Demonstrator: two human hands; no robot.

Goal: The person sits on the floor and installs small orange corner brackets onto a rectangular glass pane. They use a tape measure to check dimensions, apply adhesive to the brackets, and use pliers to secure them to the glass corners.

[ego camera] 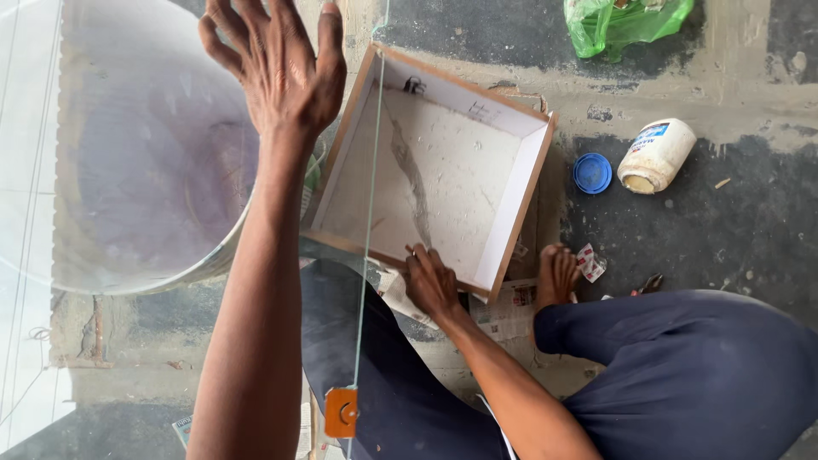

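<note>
My left hand [277,72] is raised at the top left with its fingers spread, lying flat against a clear glass pane [51,255]. The pane's greenish edge [368,213] runs down the middle, and a small orange piece [341,413] sits on that edge near the bottom. My right hand [432,285] rests with its fingertips on the near rim of a shallow wooden box [520,196]. The box has white inner walls and a pale bottom with a dark streak. Neither hand grips anything.
A white bucket [145,170] shows through the glass at left. A green plastic bag [622,21] lies at the top. An open white jar [656,155] lies on its side beside its blue lid [592,173]. My bare foot [555,274] rests on newspaper [503,311] on the rough floor.
</note>
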